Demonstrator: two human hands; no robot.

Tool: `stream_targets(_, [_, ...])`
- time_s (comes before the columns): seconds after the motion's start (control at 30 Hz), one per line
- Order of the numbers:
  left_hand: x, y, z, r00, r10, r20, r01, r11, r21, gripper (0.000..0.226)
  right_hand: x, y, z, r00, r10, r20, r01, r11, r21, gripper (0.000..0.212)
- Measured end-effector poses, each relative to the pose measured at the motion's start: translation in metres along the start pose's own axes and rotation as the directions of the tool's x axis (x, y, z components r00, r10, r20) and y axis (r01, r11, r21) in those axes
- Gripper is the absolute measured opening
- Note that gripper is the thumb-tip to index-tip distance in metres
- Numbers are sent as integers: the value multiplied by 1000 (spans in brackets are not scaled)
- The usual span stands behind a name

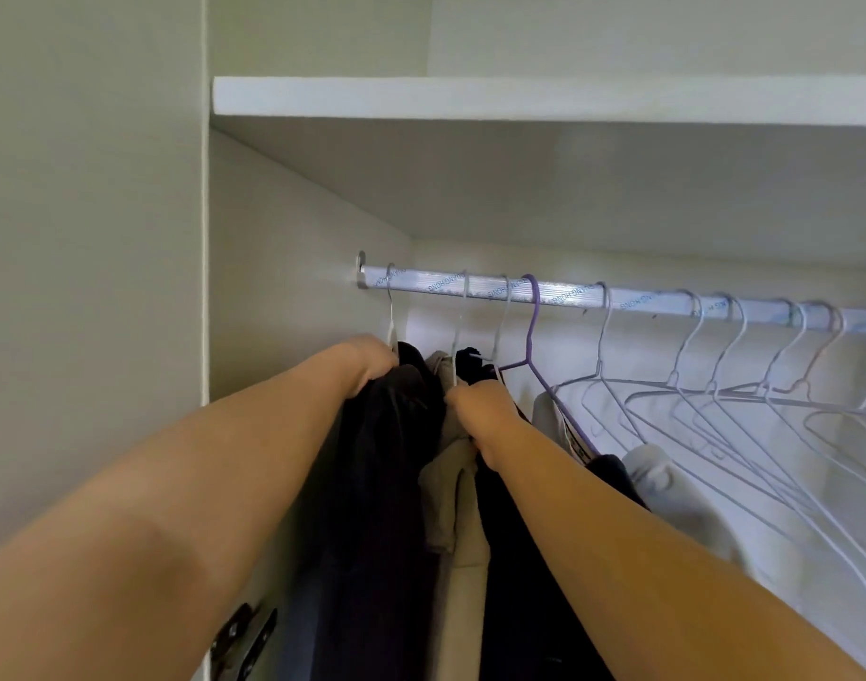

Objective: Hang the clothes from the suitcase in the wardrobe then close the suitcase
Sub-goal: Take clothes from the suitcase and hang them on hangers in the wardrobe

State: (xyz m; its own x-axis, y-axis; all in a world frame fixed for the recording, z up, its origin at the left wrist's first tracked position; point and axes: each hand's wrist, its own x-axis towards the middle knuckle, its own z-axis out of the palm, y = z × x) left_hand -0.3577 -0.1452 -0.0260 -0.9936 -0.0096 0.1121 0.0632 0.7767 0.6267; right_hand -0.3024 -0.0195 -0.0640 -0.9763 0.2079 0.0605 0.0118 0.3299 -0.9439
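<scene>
Clothes hang at the left end of the wardrobe rail (568, 294): a black garment (372, 484), a beige garment (450, 493) touching it, then a navy garment (519, 557). The left hand (372, 361) curls its fingers into the black garment's top, and the right hand (480, 410) grips the beige garment's shoulder. Empty hangers (716, 400) fill the rail rightward, under a white shelf (519, 98).

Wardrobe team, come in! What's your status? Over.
Left hand grips black garment on rail. Right hand grips beige garment beside it. Empty hangers crowd the right; suitcase out of view.
</scene>
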Motion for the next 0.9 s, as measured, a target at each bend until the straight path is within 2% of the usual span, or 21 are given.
stream_targets(0.03, [4, -4, 3, 1000, 6, -18, -5, 997, 76, 34, 1, 0, 1, 1000, -8, -10, 8, 1000, -3, 26])
stream_targets(0.1, [4, -8, 7, 1000, 6, -23, -3, 993, 120, 32, 4, 1, 2, 999, -33, -7, 33, 999, -24, 30])
stream_targets(0.17, [1, -10, 6, 999, 11, -49, -5, 991, 133, 32, 1, -1, 2, 997, -80, -7, 79, 995, -69, 26])
stream_targets(0.23, [-4, -10, 7, 994, 7, -111, 8, 990, 138, 35, -4, -1, -5, 967, -224, -124, 194, 957, -215, 15])
stream_targets(0.27, [-5, -11, 8, 989, 13, -149, 8, 990, 140, 35, -6, 0, -12, 912, -325, -249, 229, 909, -348, 20])
stream_targets(0.3, [-10, -11, 8, 982, 21, -189, 7, 989, 146, 36, -9, 2, -22, 827, -414, -379, 209, 854, -476, 25])
stream_targets(0.33, [-16, -10, 10, 967, 54, -249, -14, 987, 161, 38, -11, 4, -32, 748, -465, -473, 146, 811, -567, 28])
stream_targets(0.37, [-24, -9, 12, 938, 125, -322, -57, 975, 213, 39, -11, 7, -42, 724, -455, -519, 56, 788, -613, 31])
stream_targets(0.43, [-38, -4, 18, 857, 344, -383, -178, 896, 407, 43, -16, 11, -57, 824, -269, -498, -122, 775, -620, 39])
stream_targets(0.47, [-44, -1, 23, 826, 445, -347, -256, 843, 473, 48, -17, 12, -59, 874, -162, -458, -182, 766, -617, 43])
stream_targets(0.53, [-56, 5, 32, 840, 521, -150, -373, 755, 539, 56, -19, 8, -58, 925, -59, -376, -202, 762, -615, 44])
stream_targets(0.6, [-62, 7, 42, 884, 465, 46, -407, 717, 565, 59, -16, 4, -51, 947, -81, -311, -123, 802, -584, 44])
stream_targets(0.67, [-69, 4, 48, 903, 402, 152, -407, 688, 601, 57, -17, 1, -44, 964, -121, -236, -38, 818, -574, 45])
stream_targets(0.73, [-77, -4, 50, 904, 400, 153, -397, 647, 651, 52, -25, 2, -36, 978, -148, -147, 47, 842, -537, 43])
stream_targets(0.87, [-91, -19, 45, 940, 327, 101, -278, 556, 783, 53, -45, 9, -19, 981, -190, -32, 165, 913, -372, 21])
stream_targets(0.9, [-96, -22, 44, 950, 298, 96, -250, 540, 804, 53, -50, 12, -14, 979, -203, 0, 188, 908, -374, 25])
